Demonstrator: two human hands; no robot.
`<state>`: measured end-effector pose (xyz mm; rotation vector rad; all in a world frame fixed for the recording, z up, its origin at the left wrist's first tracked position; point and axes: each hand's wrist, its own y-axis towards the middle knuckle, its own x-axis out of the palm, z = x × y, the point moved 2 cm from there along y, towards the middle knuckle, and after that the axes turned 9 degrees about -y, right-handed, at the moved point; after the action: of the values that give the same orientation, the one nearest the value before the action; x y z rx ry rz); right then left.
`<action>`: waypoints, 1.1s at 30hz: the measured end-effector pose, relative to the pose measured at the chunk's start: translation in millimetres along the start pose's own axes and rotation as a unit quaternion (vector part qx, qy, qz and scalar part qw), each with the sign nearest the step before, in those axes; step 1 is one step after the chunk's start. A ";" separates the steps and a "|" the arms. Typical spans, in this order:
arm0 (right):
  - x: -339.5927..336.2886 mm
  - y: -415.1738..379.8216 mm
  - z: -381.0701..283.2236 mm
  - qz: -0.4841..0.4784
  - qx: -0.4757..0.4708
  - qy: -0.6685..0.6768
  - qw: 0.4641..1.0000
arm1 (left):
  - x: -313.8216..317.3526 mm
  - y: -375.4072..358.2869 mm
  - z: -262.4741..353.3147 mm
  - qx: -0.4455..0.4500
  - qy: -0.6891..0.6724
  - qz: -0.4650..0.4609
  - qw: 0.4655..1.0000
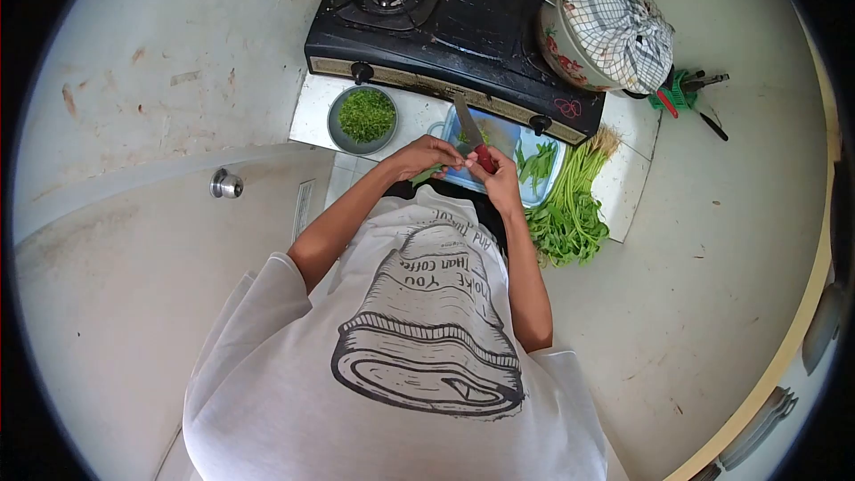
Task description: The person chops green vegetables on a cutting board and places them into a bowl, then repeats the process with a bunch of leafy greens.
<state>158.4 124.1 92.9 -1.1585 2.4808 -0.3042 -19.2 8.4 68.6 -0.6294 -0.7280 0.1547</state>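
Both hands meet above a blue cutting board [506, 132] on the counter. In my right hand [500, 183] is a knife [467, 121] with a red handle, its blade pointing up and away toward the stove. My left hand [420, 158] pinches a green leafy piece [426, 175], its fingertips close to those of the right hand. Loose green leaves [536, 163] lie on the board's right side. To the left stands a grey bowl [333, 128] of finely chopped greens [366, 115]. A bunch of leafy greens [577, 205] with pale roots rests right of the board.
A black gas stove [472, 9] spans the back of the counter. On its right side sits a flowered pot [559, 52] wrapped with a checked cloth [619, 18]. A green basket [688, 93] with utensils is farther right. A door knob [226, 183] shows at left.
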 end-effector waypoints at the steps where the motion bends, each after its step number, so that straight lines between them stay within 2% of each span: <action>1: 1.9 0.5 6.7 0.019 -0.015 -0.005 1.000 | -5.0 5.9 -7.3 0.009 0.004 0.008 1.000; 4: -5.3 -0.9 20.8 0.052 -0.012 -0.086 0.995 | -20.1 22.3 -15.2 0.075 0.098 0.062 0.990; 7: -15.6 -0.7 48.5 0.056 0.020 -0.129 0.990 | -27.0 24.5 -16.5 0.125 0.264 0.169 0.941; 10: -14.4 -12.6 71.4 0.049 0.056 -0.125 0.989 | -41.6 38.7 -36.1 0.257 0.337 0.162 0.891; 13: -13.7 -22.6 84.8 0.034 0.054 -0.176 0.982 | -31.6 38.1 -36.1 0.292 0.409 0.185 0.845; 17: -7.9 -34.9 73.6 0.017 0.042 -0.271 0.962 | -24.6 36.9 -36.7 0.306 0.427 0.166 0.834; 21: -1.9 -39.5 71.7 0.015 0.001 -0.295 0.955 | -27.4 39.3 -46.4 0.315 0.463 0.157 0.814; 25: 3.6 -42.2 73.2 0.008 0.005 -0.318 0.948 | -28.0 36.7 -51.2 0.330 0.504 0.143 0.785; 33: 6.9 -40.1 79.0 0.008 -0.006 -0.350 0.937 | -22.9 31.7 -49.9 0.353 0.517 0.136 0.768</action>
<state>215.8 90.7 33.9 -1.0177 1.8596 0.1219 -0.6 2.0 8.4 -0.0134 0.5196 0.2936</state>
